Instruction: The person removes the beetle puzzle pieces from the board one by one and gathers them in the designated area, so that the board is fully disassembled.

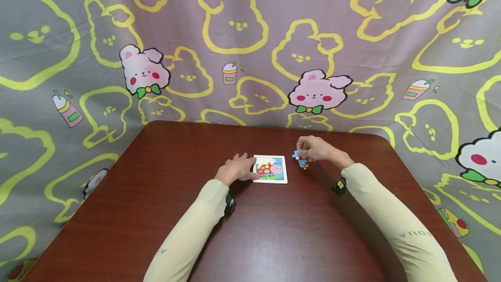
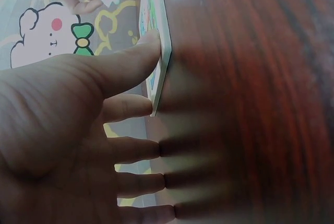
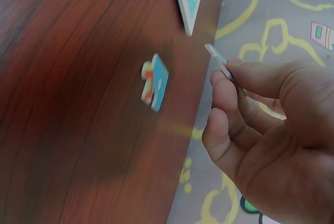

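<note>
A white-framed jigsaw puzzle board (image 1: 287, 177) lies on the table, with a red spotted animal picture partly filled in and a pale bare patch at its upper left. My left hand (image 1: 237, 169) rests at the board's left edge, thumb and index finger touching the frame, the other fingertips on the table. My right hand (image 1: 315, 149) pinches a blue puzzle piece (image 3: 222, 63) between thumb and fingers, raised to the right of the board. Below it, a loose blue puzzle piece (image 3: 160, 84) with orange and yellow markings lies on the table.
The dark reddish-brown wooden table (image 1: 250, 238) reaches back to a patterned curtain (image 1: 250, 55) with cartoon rabbits. Each wrist wears a small black strapped device (image 1: 339, 186) over a pale sleeve.
</note>
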### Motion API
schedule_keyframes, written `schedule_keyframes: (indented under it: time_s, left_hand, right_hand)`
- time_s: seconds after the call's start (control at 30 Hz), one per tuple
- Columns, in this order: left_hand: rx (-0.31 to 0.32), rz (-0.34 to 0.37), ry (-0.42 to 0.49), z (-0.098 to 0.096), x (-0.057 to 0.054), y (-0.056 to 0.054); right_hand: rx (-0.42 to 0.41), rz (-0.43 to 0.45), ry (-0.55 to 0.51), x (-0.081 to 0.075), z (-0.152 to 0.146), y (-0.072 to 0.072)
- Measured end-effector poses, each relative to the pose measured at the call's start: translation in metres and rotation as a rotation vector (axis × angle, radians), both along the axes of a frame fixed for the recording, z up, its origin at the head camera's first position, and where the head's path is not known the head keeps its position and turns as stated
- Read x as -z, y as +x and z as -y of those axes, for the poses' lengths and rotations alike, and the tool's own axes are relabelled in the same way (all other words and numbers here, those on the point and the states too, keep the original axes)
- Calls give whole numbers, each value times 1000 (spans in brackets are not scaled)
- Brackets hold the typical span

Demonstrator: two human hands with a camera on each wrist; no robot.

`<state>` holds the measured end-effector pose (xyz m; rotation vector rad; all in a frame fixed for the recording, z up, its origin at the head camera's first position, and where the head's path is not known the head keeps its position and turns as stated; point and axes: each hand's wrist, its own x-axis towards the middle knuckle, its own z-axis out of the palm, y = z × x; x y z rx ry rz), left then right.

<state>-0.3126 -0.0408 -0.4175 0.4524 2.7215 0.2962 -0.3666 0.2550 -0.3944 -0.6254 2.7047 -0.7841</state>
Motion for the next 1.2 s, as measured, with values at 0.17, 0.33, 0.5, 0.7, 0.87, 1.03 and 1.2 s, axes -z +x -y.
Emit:
schedule_keyframes:
  time_s: [0.17,0.33,0.5,0.7,0.87,1.03,1.2]
  left_hand:
    - [-1,1,2,1,1,0]
    - [2,7,2,1,1,0]
    - [6,6,3,2,0,-1]
    - [5,3,5,1,0,-3]
    - [3,5,6,1,-1,-2]
    - [1,4,8,2,1,-3]
    - [-1,3,12,2,2,-4]
  right_hand:
    - [18,0,13,1,-14,2]
    - [27,7,36,5,-28,2]
    - [44,24,34,9,-39,3]
    - [63,44,32,15,-54,2]
    - [76,86,40,19,-59,2]
    - [83,111,70,22,-63,2]
    - [82,129,103,22,-63,0]
